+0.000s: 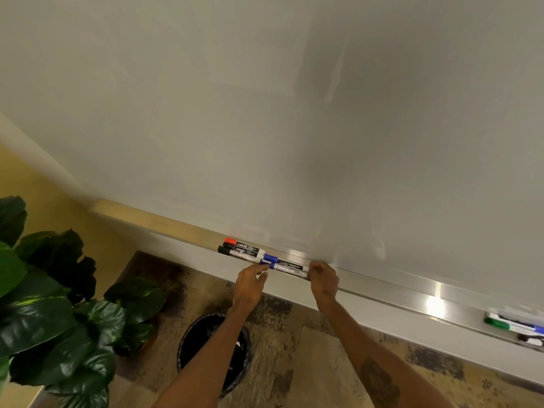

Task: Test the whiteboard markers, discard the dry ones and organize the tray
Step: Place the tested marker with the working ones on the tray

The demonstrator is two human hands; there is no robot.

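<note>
Our left hand (252,279) and right hand (323,277) pinch the blue markers (283,265) at their 9 and 3 o'clock ends; uneven pressure could roll them off the tray (382,285).

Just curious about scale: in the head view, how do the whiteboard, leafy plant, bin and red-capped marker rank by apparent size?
1. whiteboard
2. leafy plant, cut off by the frame
3. bin, partly hidden
4. red-capped marker

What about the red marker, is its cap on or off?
On. The red marker lies flat in the tray with its red cap fitted on its left end.
</note>
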